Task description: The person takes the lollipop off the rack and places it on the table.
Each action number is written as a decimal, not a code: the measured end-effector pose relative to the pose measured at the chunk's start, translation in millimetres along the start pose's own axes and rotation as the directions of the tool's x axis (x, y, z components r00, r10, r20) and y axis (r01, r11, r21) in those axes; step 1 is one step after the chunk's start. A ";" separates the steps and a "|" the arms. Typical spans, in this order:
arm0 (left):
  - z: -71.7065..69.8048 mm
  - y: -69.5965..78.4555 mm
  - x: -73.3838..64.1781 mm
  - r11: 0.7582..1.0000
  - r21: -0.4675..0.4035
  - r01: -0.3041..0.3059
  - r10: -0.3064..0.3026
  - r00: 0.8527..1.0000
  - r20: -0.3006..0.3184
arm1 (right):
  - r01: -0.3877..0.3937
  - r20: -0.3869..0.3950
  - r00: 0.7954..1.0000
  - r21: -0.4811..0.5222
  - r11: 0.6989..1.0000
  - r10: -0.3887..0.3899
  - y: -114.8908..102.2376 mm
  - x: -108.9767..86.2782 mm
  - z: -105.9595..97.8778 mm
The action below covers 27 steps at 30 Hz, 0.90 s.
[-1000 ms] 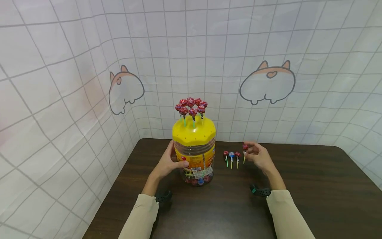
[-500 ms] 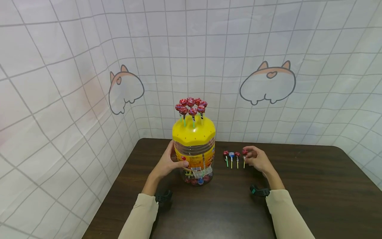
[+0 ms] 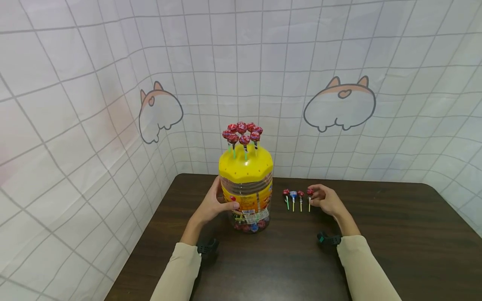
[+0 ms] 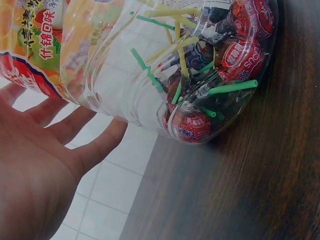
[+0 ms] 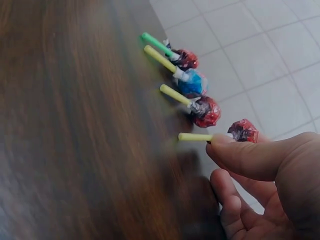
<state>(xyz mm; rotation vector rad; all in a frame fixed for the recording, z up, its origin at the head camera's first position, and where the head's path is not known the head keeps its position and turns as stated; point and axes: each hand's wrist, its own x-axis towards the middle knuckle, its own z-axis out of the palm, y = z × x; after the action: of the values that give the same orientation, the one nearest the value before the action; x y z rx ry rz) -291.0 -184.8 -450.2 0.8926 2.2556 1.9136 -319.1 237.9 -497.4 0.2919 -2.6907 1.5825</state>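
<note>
Right hand pinches one lollipop beside three others near the table's far edge, left hand gripping jar: apparently placing, contact unclear, calling for clean release.

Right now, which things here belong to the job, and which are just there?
Likely the job:
jar, gripped by the left hand
lollipop pinched by the right hand
three lollipops beside it
lollipops standing in the yellow lid

Apparently just there:
table
checked backdrop
wristbands
</note>
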 end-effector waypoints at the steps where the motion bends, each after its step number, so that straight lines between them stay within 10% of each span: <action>1: 0.2 0.1 0.0 1.000 -0.002 -0.001 0.001 1.000 0.001 | 0.003 0.005 1.000 -0.005 1.000 -0.003 0.4 0.8 -0.5; 27: 0.1 1.5 0.1 1.000 -0.001 0.013 -0.013 1.000 -0.009 | -0.068 0.055 0.995 -0.182 0.981 0.079 0.6 13.8 -7.0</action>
<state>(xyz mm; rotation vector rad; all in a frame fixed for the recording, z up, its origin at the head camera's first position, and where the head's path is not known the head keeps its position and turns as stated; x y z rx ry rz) -290.5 -184.5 -448.8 0.8682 2.2596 1.9173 -333.4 242.1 -493.2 0.2452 -2.8983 1.3546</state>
